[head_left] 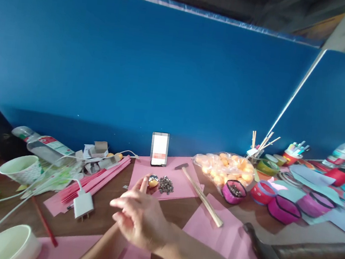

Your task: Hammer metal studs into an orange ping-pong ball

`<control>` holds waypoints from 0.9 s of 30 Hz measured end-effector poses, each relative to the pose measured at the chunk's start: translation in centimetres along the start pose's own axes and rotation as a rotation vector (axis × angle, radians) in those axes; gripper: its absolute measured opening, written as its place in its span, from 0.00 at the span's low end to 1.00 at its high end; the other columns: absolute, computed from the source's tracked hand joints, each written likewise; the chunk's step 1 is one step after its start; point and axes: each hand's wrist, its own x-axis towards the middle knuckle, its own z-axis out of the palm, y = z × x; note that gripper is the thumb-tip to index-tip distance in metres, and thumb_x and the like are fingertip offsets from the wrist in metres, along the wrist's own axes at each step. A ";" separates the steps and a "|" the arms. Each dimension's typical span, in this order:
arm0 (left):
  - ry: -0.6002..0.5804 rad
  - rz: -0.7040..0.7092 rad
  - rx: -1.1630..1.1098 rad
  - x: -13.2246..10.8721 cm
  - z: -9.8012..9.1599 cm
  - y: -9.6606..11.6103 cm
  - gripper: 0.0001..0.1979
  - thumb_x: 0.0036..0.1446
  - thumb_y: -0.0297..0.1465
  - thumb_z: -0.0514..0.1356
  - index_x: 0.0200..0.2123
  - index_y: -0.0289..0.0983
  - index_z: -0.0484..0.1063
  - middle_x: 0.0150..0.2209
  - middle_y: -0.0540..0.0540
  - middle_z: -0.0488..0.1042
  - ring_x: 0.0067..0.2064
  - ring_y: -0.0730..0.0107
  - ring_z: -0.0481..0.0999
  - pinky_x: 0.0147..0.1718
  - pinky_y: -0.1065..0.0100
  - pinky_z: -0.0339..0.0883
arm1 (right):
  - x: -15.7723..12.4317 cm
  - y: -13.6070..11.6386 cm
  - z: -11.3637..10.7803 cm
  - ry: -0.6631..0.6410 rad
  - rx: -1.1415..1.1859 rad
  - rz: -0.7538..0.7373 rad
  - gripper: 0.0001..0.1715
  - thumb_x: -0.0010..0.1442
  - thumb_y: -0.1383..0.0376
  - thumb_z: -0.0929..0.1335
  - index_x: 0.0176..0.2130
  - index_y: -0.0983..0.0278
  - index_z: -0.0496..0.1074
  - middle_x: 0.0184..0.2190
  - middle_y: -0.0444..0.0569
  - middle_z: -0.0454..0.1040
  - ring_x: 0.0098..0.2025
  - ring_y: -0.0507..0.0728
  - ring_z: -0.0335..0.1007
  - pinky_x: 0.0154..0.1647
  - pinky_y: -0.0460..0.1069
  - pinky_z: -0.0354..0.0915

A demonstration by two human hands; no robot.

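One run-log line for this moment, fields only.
right hand: open, fingertip by yellow ball | left hand: hidden | nearby: metal bits pile, pink paper

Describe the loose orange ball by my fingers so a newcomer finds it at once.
Find the phone propped against the blue partition; a pink sheet lies before it. On that sheet, just past the right hand, sits the orange ball. It lies alone, a shiny metal piece against it, beside a heap of metal bits, unlike the bagged orange balls farther right.

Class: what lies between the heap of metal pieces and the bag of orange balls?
In the head view, a wooden-handled hammer lies slanted between the metal pieces and the bag.
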 end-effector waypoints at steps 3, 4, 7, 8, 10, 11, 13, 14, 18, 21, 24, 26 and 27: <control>0.049 -0.097 -0.145 0.7 0.3 -0.4 0.30 0.45 0.46 0.60 0.47 0.31 0.67 0.32 0.42 0.74 0.33 0.61 0.77 0.36 0.59 0.71 | -0.3 -2.4 0.3 -0.098 -0.001 -0.110 0.18 0.60 0.62 0.61 0.50 0.54 0.63 0.43 0.43 0.73 0.46 0.54 0.67 0.54 0.55 0.56; 0.046 -0.116 -0.184 0.8 0.4 -0.4 0.29 0.45 0.45 0.60 0.46 0.32 0.68 0.31 0.43 0.74 0.32 0.63 0.77 0.35 0.61 0.71 | -0.4 -3.1 0.2 -0.122 0.010 -0.147 0.18 0.60 0.62 0.61 0.51 0.55 0.62 0.44 0.44 0.73 0.45 0.54 0.67 0.52 0.53 0.59; 0.002 -0.122 -0.208 0.9 0.0 -0.4 0.27 0.45 0.41 0.63 0.47 0.33 0.67 0.32 0.44 0.75 0.34 0.66 0.77 0.38 0.64 0.70 | -0.9 -4.0 -1.2 -0.161 0.001 -0.203 0.19 0.61 0.61 0.60 0.51 0.56 0.63 0.45 0.46 0.72 0.43 0.53 0.68 0.47 0.49 0.63; -0.014 -0.124 -0.186 0.8 -0.1 -0.3 0.28 0.44 0.40 0.64 0.48 0.34 0.67 0.32 0.45 0.75 0.34 0.66 0.76 0.38 0.65 0.70 | -1.1 -3.6 -2.0 -0.167 -0.023 -0.176 0.18 0.60 0.61 0.60 0.51 0.56 0.64 0.45 0.46 0.72 0.43 0.54 0.68 0.46 0.50 0.63; -0.053 -0.120 -0.126 0.5 -0.3 -0.1 0.30 0.41 0.36 0.66 0.49 0.35 0.66 0.34 0.45 0.75 0.37 0.65 0.76 0.40 0.66 0.69 | -1.9 -1.7 -3.7 -0.140 -0.107 -0.042 0.16 0.59 0.62 0.62 0.48 0.57 0.66 0.42 0.48 0.73 0.44 0.56 0.67 0.46 0.51 0.63; -0.080 -0.109 -0.094 0.3 -0.3 0.0 0.31 0.41 0.35 0.66 0.50 0.36 0.65 0.35 0.45 0.75 0.38 0.64 0.76 0.40 0.66 0.68 | -2.4 -0.1 -4.6 -0.103 -0.174 0.073 0.15 0.58 0.63 0.63 0.46 0.58 0.68 0.43 0.49 0.72 0.45 0.57 0.67 0.46 0.51 0.63; -0.113 -0.067 -0.041 -0.1 -0.3 0.3 0.30 0.43 0.34 0.65 0.52 0.37 0.64 0.39 0.44 0.75 0.40 0.65 0.75 0.42 0.66 0.67 | -3.7 3.6 -6.4 -0.055 -0.352 0.299 0.15 0.56 0.68 0.64 0.45 0.60 0.68 0.43 0.52 0.70 0.45 0.59 0.66 0.45 0.52 0.63; -0.102 -0.056 -0.019 -0.3 -0.2 0.4 0.30 0.43 0.35 0.65 0.52 0.37 0.64 0.39 0.44 0.75 0.39 0.67 0.75 0.41 0.66 0.68 | -4.5 5.5 -7.2 -0.045 -0.477 0.407 0.16 0.55 0.68 0.64 0.45 0.61 0.68 0.42 0.54 0.70 0.46 0.61 0.65 0.45 0.54 0.62; -0.094 -0.039 0.024 -0.4 0.1 0.5 0.30 0.43 0.35 0.64 0.52 0.35 0.64 0.36 0.44 0.74 0.36 0.69 0.74 0.40 0.65 0.69 | -7.1 11.2 -9.1 -0.147 -0.783 0.697 0.13 0.54 0.67 0.64 0.42 0.63 0.68 0.38 0.57 0.68 0.42 0.63 0.66 0.36 0.52 0.61; -0.107 -0.038 0.035 -0.3 0.1 0.5 0.30 0.43 0.35 0.65 0.51 0.36 0.64 0.37 0.44 0.74 0.36 0.68 0.74 0.40 0.65 0.69 | -7.4 12.4 -9.7 -0.213 -0.828 0.788 0.15 0.56 0.71 0.61 0.45 0.63 0.65 0.38 0.55 0.68 0.41 0.61 0.67 0.35 0.50 0.60; -0.091 -0.041 0.018 -0.3 0.1 0.3 0.30 0.43 0.35 0.65 0.51 0.35 0.64 0.37 0.43 0.74 0.36 0.68 0.75 0.40 0.63 0.69 | -6.6 11.7 -10.2 -0.225 -0.818 0.825 0.22 0.54 0.76 0.60 0.49 0.65 0.63 0.40 0.56 0.69 0.43 0.61 0.67 0.38 0.51 0.59; -0.073 -0.044 0.016 -0.2 0.0 0.3 0.30 0.43 0.35 0.65 0.50 0.35 0.64 0.39 0.42 0.74 0.37 0.67 0.75 0.39 0.63 0.69 | -6.2 10.8 -10.5 -0.188 -0.740 0.794 0.23 0.54 0.76 0.59 0.50 0.66 0.62 0.41 0.57 0.69 0.44 0.61 0.67 0.40 0.51 0.60; -0.069 -0.046 0.025 -0.2 0.0 0.3 0.29 0.43 0.35 0.65 0.50 0.35 0.65 0.40 0.41 0.74 0.38 0.66 0.75 0.39 0.64 0.69 | -6.1 10.2 -10.6 -0.160 -0.665 0.773 0.23 0.55 0.75 0.59 0.51 0.66 0.62 0.41 0.57 0.69 0.43 0.60 0.67 0.40 0.51 0.60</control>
